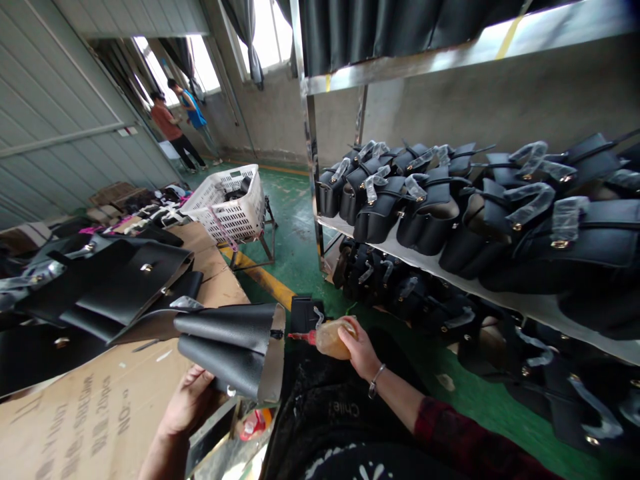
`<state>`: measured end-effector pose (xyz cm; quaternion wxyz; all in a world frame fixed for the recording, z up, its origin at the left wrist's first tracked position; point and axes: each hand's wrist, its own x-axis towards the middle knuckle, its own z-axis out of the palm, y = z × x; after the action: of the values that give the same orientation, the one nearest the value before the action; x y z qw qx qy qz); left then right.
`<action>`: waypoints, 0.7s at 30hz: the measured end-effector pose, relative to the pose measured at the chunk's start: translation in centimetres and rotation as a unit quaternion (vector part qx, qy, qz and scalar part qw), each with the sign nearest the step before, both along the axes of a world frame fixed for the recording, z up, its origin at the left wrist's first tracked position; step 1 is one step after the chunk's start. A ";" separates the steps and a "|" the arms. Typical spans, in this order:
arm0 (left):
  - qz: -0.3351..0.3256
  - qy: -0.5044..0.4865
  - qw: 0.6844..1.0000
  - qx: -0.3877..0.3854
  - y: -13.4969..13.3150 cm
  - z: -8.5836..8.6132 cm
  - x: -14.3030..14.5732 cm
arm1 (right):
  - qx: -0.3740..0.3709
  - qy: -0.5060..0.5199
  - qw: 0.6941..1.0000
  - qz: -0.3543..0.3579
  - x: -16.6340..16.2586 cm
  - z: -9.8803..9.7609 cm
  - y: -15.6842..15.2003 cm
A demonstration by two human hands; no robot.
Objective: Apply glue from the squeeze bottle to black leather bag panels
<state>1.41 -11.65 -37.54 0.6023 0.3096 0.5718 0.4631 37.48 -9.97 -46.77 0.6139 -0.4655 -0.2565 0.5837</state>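
Note:
My left hand (187,400) grips from below a folded black leather bag piece (235,347), held over the edge of a cardboard-covered table (90,413). My right hand (361,350) is closed around a small squeeze bottle of yellowish glue (330,339). The bottle's red nozzle (300,336) points left at the open edge of the leather piece, almost touching it.
Flat black leather pieces with metal studs (120,283) lie piled on the table at left. A metal rack (450,267) at right holds rows of finished black bags. A white plastic basket (233,203) stands on a frame beyond. Two people (177,127) stand by the far doorway. The floor is green.

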 end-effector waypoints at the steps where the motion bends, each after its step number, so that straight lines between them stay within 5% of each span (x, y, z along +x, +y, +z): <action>1: 0.005 -0.001 1.000 0.002 0.0 0.2 0.1 | -0.003 0.013 1.000 -0.005 0.0 0.1 0.0; 9: 0.020 -0.012 0.999 -0.030 -0.4 0.3 0.3 | -0.008 0.045 0.999 -0.014 -1.0 -0.3 0.0; 13: 0.059 -0.011 0.998 -0.025 -0.9 1.1 1.2 | -0.023 0.145 0.988 -0.040 -0.7 1.2 0.1; 19: 0.078 0.018 0.997 0.008 -2.5 2.3 3.6 | -0.161 0.384 0.909 -0.018 0.5 5.7 -2.4; 21: 0.106 0.041 0.993 0.045 -3.1 2.1 4.5 | -0.156 0.433 0.888 0.024 0.7 6.4 -3.7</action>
<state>5.93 -14.73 -35.43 0.5114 0.2927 0.6038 0.5368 38.22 -13.67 -40.40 0.5689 -0.2504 0.1180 0.7744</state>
